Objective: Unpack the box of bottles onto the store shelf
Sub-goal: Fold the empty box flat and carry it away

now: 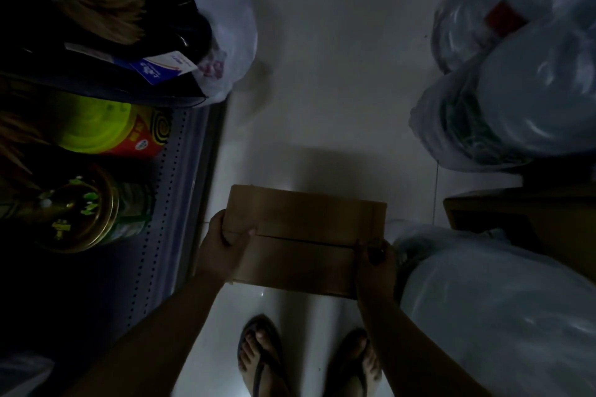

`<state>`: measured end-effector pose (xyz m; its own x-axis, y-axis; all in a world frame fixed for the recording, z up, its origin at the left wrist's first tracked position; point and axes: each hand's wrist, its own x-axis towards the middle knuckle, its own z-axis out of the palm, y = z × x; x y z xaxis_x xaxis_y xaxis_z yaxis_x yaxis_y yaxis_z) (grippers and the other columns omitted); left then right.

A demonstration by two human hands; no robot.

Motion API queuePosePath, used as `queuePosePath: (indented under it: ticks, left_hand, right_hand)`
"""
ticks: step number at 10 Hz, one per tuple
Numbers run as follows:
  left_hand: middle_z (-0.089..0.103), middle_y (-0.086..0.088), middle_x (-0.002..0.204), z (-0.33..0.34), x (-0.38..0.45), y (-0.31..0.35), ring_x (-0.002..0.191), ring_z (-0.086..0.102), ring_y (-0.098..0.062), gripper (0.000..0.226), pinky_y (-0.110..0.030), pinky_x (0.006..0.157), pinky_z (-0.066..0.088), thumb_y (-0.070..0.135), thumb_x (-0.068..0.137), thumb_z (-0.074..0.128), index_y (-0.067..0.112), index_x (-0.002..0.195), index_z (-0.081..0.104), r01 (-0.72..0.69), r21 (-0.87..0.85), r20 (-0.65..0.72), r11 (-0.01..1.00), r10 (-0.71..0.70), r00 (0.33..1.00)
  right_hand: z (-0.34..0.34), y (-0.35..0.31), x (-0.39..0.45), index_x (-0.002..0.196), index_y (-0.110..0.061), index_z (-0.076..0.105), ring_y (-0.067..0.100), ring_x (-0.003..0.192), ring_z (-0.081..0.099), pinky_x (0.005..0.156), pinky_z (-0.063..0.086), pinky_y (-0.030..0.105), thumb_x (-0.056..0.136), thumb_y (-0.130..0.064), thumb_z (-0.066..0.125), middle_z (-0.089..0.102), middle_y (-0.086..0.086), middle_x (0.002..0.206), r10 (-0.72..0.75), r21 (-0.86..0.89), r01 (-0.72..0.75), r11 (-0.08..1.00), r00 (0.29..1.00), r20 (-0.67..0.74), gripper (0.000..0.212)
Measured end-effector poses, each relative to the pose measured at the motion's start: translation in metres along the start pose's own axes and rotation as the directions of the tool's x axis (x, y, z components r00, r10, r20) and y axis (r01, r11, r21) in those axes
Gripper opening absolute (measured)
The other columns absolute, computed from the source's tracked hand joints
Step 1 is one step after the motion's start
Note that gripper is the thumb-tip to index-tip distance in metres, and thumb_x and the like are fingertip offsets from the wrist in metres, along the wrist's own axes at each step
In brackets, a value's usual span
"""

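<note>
Fingers (240,235) of left hand (222,248) curled over the left end of the cardboard box (303,235), thumb lying on top near the centre seam; right hand (374,263) clamped the same way on the right end, fingertips on the top flap. Both closed on the box, one per end

Box held low between the hands, over the pale floor (322,74), just ahead of the sandalled feet (306,361). Shelf (167,203) directly left, perforated deck, partly stocked: yellow-lidded tin (106,129), gold-topped jar (84,209). Plastic-wrapped bundles (516,90) crowding the right side. Very dim frame, detail poor

Flaps closed, meeting at a seam along the middle; taped or not, cannot tell. No bottles visible yet

Handling judgement:
- Probably heavy for its size if full of bottles; glass or plastic unknown, so treat as fragile
- Cardboard stiff at edges and corners, soft mid-panel; top flaps likely to give under thumb pressure
- Smooth card, only fair friction; end grip relies on squeeze
- Better hold: fingers wrapped under the bottom edges at each end, load carried from below, not by flaps
- Keep level, contents likely to shift and knock
- Set down on floor or shelf lip before opening the seam
</note>
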<state>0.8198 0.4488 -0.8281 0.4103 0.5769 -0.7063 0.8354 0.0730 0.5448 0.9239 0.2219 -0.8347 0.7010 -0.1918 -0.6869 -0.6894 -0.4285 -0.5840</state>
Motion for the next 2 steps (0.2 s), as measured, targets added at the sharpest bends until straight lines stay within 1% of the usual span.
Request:
queuePosePath:
  ticks: [1, 2]
  left_hand:
    - [0.056, -0.006, 0.132, 0.000, -0.002, 0.007, 0.112, 0.056, -0.026, 0.072, -0.040, 0.091, 0.049, 0.038, 0.083, 0.070, 0.027, 0.143, 0.032, -0.010, 0.030, -0.004, 1.000, 0.010, 1.000]
    - [0.054, -0.007, 0.135, -0.005, -0.018, 0.027, 0.115, 0.054, -0.022, 0.067, -0.033, 0.091, 0.045, 0.031, 0.084, 0.071, 0.018, 0.141, 0.039, -0.132, 0.090, -0.056, 0.987, 0.137, 0.989]
  right_hand:
    - [0.000, 0.001, 0.000, 0.120, -0.013, 0.053, 0.032, 0.103, 0.061, 0.092, 0.049, 0.053, 0.092, -0.031, 0.058, 0.064, 0.011, 0.113, 0.014, -0.025, -0.015, 1.000, 1.000, -0.025, 0.034]
    - [-0.006, -0.016, -0.019, 0.129, -0.019, 0.046, 0.026, 0.111, 0.057, 0.097, 0.048, 0.051, 0.092, -0.033, 0.058, 0.058, 0.005, 0.125, 0.029, 0.007, -0.028, 1.000, 0.999, -0.043, 0.041]
